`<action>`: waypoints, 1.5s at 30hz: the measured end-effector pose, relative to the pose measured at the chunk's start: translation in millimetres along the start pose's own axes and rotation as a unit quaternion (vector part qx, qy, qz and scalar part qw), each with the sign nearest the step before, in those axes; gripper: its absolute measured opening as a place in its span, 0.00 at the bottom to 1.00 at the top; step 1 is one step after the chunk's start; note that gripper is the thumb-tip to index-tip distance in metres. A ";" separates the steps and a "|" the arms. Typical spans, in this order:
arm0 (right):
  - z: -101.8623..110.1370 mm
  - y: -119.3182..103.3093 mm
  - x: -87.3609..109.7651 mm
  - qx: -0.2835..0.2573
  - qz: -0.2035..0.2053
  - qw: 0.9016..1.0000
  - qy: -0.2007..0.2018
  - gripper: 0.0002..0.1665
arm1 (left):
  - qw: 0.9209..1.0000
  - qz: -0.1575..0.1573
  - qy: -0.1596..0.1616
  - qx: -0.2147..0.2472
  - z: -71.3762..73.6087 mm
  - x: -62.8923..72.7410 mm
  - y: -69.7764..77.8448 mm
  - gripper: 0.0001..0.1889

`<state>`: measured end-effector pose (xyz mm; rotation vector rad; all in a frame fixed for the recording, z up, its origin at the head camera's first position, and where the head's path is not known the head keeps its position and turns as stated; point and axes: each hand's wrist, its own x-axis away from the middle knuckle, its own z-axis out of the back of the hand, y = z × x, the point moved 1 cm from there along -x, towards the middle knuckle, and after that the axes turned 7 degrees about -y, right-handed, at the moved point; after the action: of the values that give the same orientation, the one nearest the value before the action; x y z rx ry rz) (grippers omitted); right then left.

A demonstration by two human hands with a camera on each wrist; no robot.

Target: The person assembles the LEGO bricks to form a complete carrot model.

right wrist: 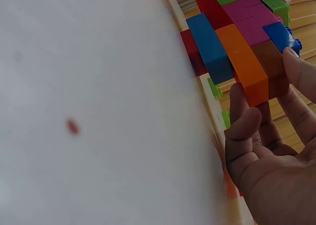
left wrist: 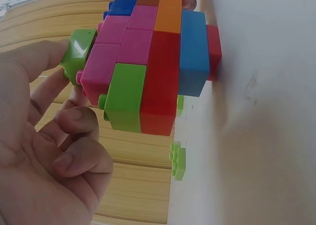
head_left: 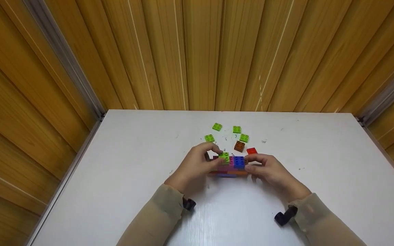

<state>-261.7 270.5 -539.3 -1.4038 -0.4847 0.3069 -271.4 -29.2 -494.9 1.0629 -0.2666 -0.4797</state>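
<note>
A built stack of toy building bricks (left wrist: 133, 47) stands in front of me, with pink, red, orange, brown, light blue and green bricks joined in layers. On its upper side sits a blue brick (head_left: 239, 162). My left hand (head_left: 197, 163) pinches a lime green brick (left wrist: 79, 54) between thumb and fingers at the top of the pink bricks. Whether that brick is pressed fully down, I cannot tell. My right hand (head_left: 268, 170) grips the right end of the stack, its thumb by the blue and brown bricks (right wrist: 270, 67). The fingers reach round the far side and are partly hidden.
Several loose lime green bricks (head_left: 217, 126) lie on the white table (head_left: 132, 153) beyond the stack. Closer in are a brown brick (head_left: 239, 146) and a red brick (head_left: 251, 151). A wood-patterned wall (head_left: 200, 54) rises behind the table's far edge.
</note>
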 end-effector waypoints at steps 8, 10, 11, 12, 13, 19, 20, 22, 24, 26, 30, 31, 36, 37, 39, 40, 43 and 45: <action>0.7 0.0 -2.2 0.002 0.003 1.000 0.000 0.18 | 0.999 -0.015 -0.018 -0.039 0.0 -2.3 2.3 0.15; 0.1 -1.2 -2.1 -0.001 0.001 1.000 0.004 0.19 | 0.999 -0.021 -0.019 -0.041 -0.2 -3.1 2.3 0.13; 0.2 -1.5 -2.0 0.001 -0.002 1.000 0.007 0.19 | 0.999 -0.023 -0.019 -0.041 0.0 -3.6 2.2 0.13; 0.3 -1.8 -2.0 0.003 -0.004 1.000 0.009 0.19 | 0.999 -0.022 -0.019 -0.040 0.0 -4.2 2.0 0.13; 0.4 -2.0 -2.0 0.005 -0.006 1.000 0.011 0.19 | 0.999 -0.021 -0.020 -0.037 0.1 -4.6 1.9 0.13; 1.1 -2.0 -2.8 0.020 -0.010 1.000 0.013 0.21 | 0.999 -0.002 -0.025 -0.019 0.4 -6.4 1.7 0.13; 1.0 -2.0 -2.9 0.021 -0.009 1.000 0.013 0.21 | 0.999 -0.001 -0.026 -0.019 0.6 -6.7 1.6 0.13; 1.0 -1.7 -3.3 0.020 -0.007 1.000 0.012 0.22 | 0.999 0.001 -0.029 -0.020 0.8 -7.7 1.4 0.13; 0.7 -1.9 -3.4 0.019 -0.005 1.000 0.012 0.21 | 0.999 0.004 -0.031 -0.020 1.2 -8.5 1.5 0.13; 1.0 -1.7 -3.6 0.016 -0.004 1.000 0.010 0.20 | 0.999 0.009 -0.033 -0.020 1.7 -8.7 1.8 0.13; 1.1 -1.7 -3.1 0.014 -0.005 1.000 0.009 0.19 | 0.999 0.020 -0.036 -0.018 2.1 -8.8 2.4 0.12; 1.4 -1.4 -3.0 0.016 -0.006 1.000 0.008 0.19 | 0.999 0.020 -0.037 -0.018 2.0 -8.8 2.5 0.12; 1.0 -1.2 -1.6 0.018 -0.009 1.000 0.007 0.21 | 0.999 0.022 -0.037 -0.010 0.4 -7.8 2.3 0.12; 0.6 -1.1 -1.5 0.016 -0.008 1.000 0.006 0.21 | 0.999 0.022 -0.035 -0.012 -0.1 -7.3 2.4 0.11; -0.3 -1.0 -1.3 0.006 -0.008 1.000 0.004 0.20 | 0.999 0.017 -0.029 -0.020 -1.0 -6.2 2.5 0.11; -0.7 -0.9 -1.2 0.002 -0.009 1.000 0.003 0.19 | 0.999 0.012 -0.026 -0.026 -1.5 -5.7 2.6 0.11; -1.1 -1.8 -0.7 -0.006 -0.010 1.000 0.000 0.18 | 0.999 -0.001 -0.020 -0.044 -2.8 -4.1 3.9 0.12; -0.7 -3.5 -0.2 0.001 -0.011 1.000 -0.001 0.20 | 0.998 -0.005 -0.019 -0.055 -3.5 -3.6 5.0 0.13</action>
<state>-261.9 269.3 -536.0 -1.3960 -0.5003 0.2909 -271.8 -22.7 -492.0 0.9486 -0.2643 -0.5185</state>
